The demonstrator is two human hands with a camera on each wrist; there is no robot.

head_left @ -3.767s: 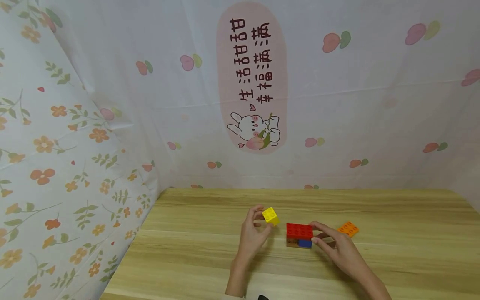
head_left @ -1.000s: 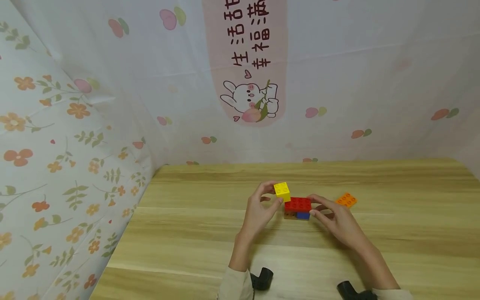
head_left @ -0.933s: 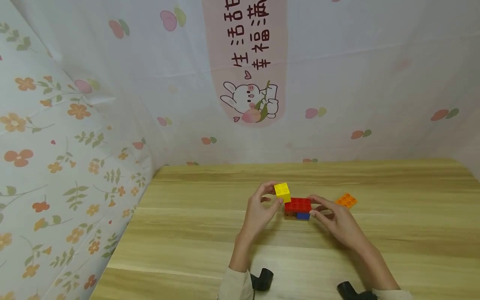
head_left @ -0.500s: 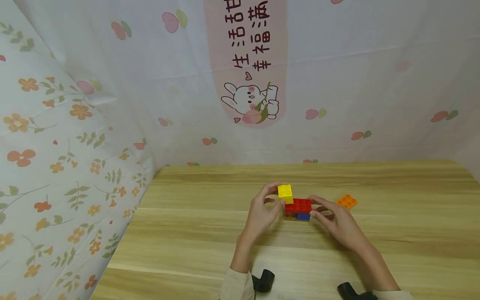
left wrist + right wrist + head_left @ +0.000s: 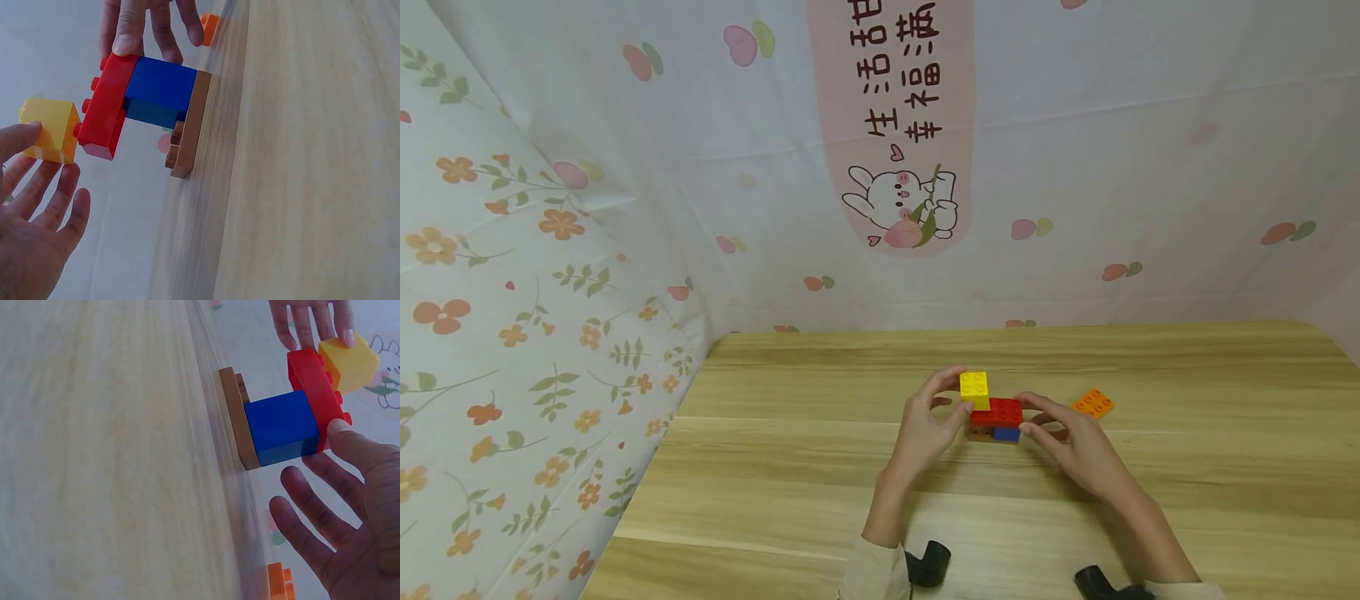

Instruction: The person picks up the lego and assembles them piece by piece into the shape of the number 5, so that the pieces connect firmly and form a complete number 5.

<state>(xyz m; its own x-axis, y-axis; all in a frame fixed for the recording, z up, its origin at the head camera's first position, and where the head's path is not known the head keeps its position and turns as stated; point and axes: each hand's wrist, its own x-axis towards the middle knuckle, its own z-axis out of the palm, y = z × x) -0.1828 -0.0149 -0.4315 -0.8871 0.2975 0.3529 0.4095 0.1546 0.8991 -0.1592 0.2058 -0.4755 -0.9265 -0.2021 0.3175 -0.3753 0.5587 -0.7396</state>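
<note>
My left hand pinches a yellow building block between thumb and fingers. The block sits at the left end of a long red block, right at its studs and slightly tilted in the left wrist view. Under the red block's right half is a blue block, which stands on a flat brown plate. Beneath the red block's left half there is a gap, with the plate's studs showing. My right hand grips the red block's right end, thumb on the near side; its other fingers spread beside the blue block.
A flat orange plate lies on the wooden table behind my right hand. Black wrist camera mounts hang below both wrists. A printed cloth rises behind the table, with a floral one at left.
My left hand has carried the yellow block rightward, from beside the stack to over the red block's left end. The right hand keeps its grip on the red block. The head view has tilted down.
</note>
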